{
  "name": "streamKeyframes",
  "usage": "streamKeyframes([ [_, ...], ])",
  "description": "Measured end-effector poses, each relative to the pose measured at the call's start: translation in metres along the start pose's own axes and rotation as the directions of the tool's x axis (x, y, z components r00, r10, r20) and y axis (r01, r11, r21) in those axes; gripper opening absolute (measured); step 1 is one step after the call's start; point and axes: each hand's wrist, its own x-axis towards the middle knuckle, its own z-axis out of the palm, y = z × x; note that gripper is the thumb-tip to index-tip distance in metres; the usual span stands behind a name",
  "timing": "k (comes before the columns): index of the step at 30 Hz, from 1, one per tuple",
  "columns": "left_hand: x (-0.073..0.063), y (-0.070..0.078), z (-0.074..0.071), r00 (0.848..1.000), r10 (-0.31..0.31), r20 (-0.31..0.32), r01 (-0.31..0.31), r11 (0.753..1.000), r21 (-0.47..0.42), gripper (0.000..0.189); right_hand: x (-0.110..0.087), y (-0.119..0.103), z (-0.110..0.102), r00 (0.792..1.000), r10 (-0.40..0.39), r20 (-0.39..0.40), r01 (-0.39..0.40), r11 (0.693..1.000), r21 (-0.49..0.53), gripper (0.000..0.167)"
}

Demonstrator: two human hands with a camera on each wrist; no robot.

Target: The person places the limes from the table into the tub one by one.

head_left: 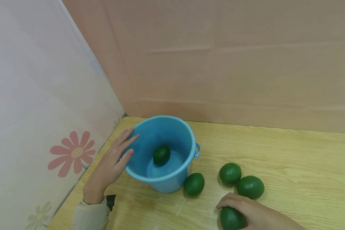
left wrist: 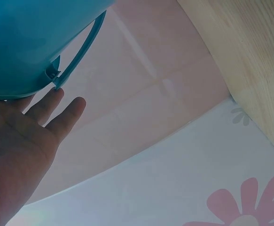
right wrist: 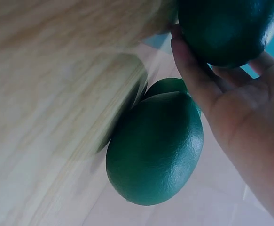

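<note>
A light-blue bucket (head_left: 166,183) stands tilted slightly toward me on the wooden table, with one green oval fruit (head_left: 162,155) at its bottom. My left hand (head_left: 112,163) is at the bucket's left rim, fingers extended and spread. In the left wrist view those fingers (left wrist: 66,120) lie close by the bucket's handle (left wrist: 82,49). At the lower right, my right hand (head_left: 247,209) grips a smooth green oval fruit (head_left: 232,218), its fingers curved around the far side. The right wrist view shows that held fruit (right wrist: 228,33) between fingers and thumb side, partly cut off.
Another green fruit (head_left: 194,184) sits against the bucket's lower right side. Two more, a farther fruit (head_left: 230,173) and a nearer fruit (head_left: 250,187), lie just beyond my right hand. A flowered white panel (head_left: 74,95) borders the table's left; a pinkish-brown sheet (head_left: 218,64) stands behind.
</note>
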Motion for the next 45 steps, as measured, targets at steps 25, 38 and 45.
streamKeyframes([
  [25,-0.0010,-0.0015,0.0003,1.000,0.000,-0.008,0.000,1.000,-0.007,0.046,-0.0013,0.0074,0.0016,0.996,-0.087,-0.005,0.087,0.996,-0.010,0.047],
  [38,-0.0002,-0.0003,0.0002,1.000,-0.014,-0.005,0.014,1.000,-0.005,0.047,-0.0020,0.0040,0.0009,0.994,-0.106,0.013,0.106,0.994,0.017,0.043],
  [45,0.0008,0.0003,0.0002,1.000,0.002,-0.004,-0.002,1.000,-0.003,0.047,-0.0017,0.0021,-0.0009,0.998,-0.065,0.009,0.065,0.998,0.003,0.045],
])
